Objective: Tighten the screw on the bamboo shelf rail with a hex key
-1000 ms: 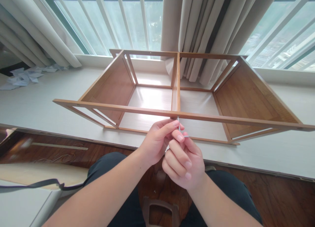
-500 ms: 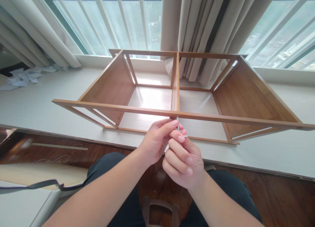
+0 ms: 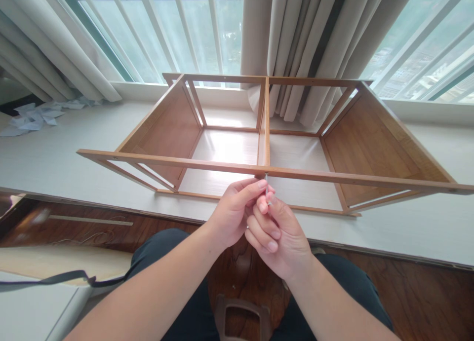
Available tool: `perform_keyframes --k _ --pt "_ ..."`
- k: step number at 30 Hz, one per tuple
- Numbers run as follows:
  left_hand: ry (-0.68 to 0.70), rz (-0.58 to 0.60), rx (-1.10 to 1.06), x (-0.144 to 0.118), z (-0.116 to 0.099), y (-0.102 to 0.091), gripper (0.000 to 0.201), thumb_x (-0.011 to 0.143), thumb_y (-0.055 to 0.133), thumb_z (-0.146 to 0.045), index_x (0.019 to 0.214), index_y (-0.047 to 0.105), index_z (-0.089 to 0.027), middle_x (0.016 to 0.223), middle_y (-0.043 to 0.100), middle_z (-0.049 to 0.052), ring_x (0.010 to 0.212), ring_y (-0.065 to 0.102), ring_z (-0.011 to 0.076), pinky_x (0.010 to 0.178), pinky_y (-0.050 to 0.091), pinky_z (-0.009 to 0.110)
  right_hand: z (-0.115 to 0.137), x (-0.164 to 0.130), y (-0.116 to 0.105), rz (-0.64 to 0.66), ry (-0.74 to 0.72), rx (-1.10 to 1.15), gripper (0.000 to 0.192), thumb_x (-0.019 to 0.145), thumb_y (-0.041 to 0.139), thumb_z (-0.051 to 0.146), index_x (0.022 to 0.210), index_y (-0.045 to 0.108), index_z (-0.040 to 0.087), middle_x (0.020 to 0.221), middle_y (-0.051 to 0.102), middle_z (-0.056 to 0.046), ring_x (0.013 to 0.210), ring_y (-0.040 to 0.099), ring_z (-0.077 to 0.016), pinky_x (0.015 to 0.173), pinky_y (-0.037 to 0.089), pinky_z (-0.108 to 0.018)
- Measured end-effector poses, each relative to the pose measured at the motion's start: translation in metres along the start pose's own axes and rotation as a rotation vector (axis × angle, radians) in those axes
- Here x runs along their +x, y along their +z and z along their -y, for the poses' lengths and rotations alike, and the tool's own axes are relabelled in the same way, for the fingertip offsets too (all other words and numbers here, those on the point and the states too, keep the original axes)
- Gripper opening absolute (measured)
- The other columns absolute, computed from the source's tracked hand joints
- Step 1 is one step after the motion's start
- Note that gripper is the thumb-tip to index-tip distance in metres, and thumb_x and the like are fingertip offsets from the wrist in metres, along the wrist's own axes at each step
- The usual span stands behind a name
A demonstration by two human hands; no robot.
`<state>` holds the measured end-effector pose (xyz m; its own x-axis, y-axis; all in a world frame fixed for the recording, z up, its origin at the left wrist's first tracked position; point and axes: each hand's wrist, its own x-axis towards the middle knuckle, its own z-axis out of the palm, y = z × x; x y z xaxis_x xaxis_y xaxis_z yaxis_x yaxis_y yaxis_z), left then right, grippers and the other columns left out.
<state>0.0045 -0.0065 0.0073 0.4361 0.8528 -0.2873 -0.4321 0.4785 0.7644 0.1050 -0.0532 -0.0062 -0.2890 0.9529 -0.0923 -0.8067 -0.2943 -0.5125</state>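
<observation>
A slim metal hex key [image 3: 267,183] stands upright, its top end against the front rail of a brown wooden frame [image 3: 207,165], close to the middle post. The thumb and fingers of my left hand [image 3: 234,210] pinch its shaft just under the rail. My right hand [image 3: 283,237] is closed at the lower end, thumb and forefinger on the key and the other fingers curled. The bent end is mostly hidden by the right fingers. The frame has solid panels at both ends and an open middle.
The frame rests on a white window ledge [image 3: 414,227]. Paper scraps [image 3: 35,116] lie at far left. Curtains [image 3: 296,50] and barred windows are behind. Below are a brown stool [image 3: 242,304], a wood floor and a dark strap [image 3: 66,277] at lower left.
My right hand has shifted its fingers around the key's lower end, so the bent end that stuck out to the right is now mostly covered. My left hand stays nearly still.
</observation>
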Motion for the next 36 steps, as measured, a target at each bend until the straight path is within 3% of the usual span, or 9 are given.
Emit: perform_keyframes --k 6,11,16,21,27,36 --pt "-0.013 -0.006 0.050 0.001 0.000 -0.001 0.029 0.079 0.079 -0.040 0.072 0.068 -0.014 0.051 0.054 -0.003 0.043 0.055 0.0107 0.043 0.042 0.019 -0.003 0.004 -0.004 -0.105 -0.117 -0.181 0.039 0.089 0.073 0.052 0.072 0.058 0.020 0.041 0.034 0.013 0.031 0.026 -0.0047 0.033 0.022 -0.018" --pt "0.007 0.018 0.047 0.003 0.003 -0.004 0.029 0.080 0.078 -0.041 0.072 0.069 -0.014 0.053 0.050 -0.003 0.045 0.051 0.0097 0.044 0.042 0.021 -0.005 0.002 -0.011 -0.236 -0.347 -0.405 0.044 0.092 0.068 0.055 0.069 0.052 0.021 0.042 0.040 0.010 0.033 0.033 -0.0060 0.034 0.024 -0.019" --pt "0.056 0.013 0.036 0.002 0.003 -0.004 0.025 0.085 0.075 -0.036 0.077 0.076 -0.013 0.057 0.050 -0.002 0.055 0.053 0.0097 0.058 0.048 0.022 0.001 -0.007 -0.020 -0.263 -0.611 -0.912 0.033 0.090 0.074 0.044 0.073 0.056 0.022 0.053 0.046 0.007 0.046 0.041 -0.0089 0.046 0.034 -0.022" --pt "0.064 0.053 0.012 0.000 0.002 -0.002 0.024 0.086 0.075 -0.035 0.075 0.076 -0.013 0.061 0.061 0.000 0.060 0.062 0.0125 0.064 0.051 0.024 0.011 -0.008 -0.019 -0.276 -0.836 -1.342 0.029 0.090 0.074 0.034 0.070 0.057 0.022 0.055 0.045 0.007 0.046 0.034 -0.0080 0.047 0.031 -0.024" --pt "0.060 0.109 -0.023 0.000 0.002 -0.002 0.022 0.089 0.073 -0.030 0.076 0.075 -0.013 0.068 0.069 0.002 0.062 0.066 0.0118 0.064 0.052 0.022 0.013 -0.005 -0.015 -0.262 -0.867 -1.432 0.025 0.096 0.064 0.029 0.073 0.059 0.022 0.057 0.048 0.005 0.050 0.041 -0.0098 0.052 0.037 -0.023" --pt "0.064 0.137 -0.046 0.001 0.002 -0.002 0.022 0.091 0.070 -0.028 0.076 0.074 -0.013 0.067 0.069 0.002 0.059 0.063 0.0097 0.061 0.050 0.020 0.014 -0.004 -0.010 -0.230 -0.910 -1.491 0.027 0.097 0.059 0.026 0.071 0.057 0.019 0.058 0.045 0.006 0.051 0.040 -0.0080 0.052 0.035 -0.021"
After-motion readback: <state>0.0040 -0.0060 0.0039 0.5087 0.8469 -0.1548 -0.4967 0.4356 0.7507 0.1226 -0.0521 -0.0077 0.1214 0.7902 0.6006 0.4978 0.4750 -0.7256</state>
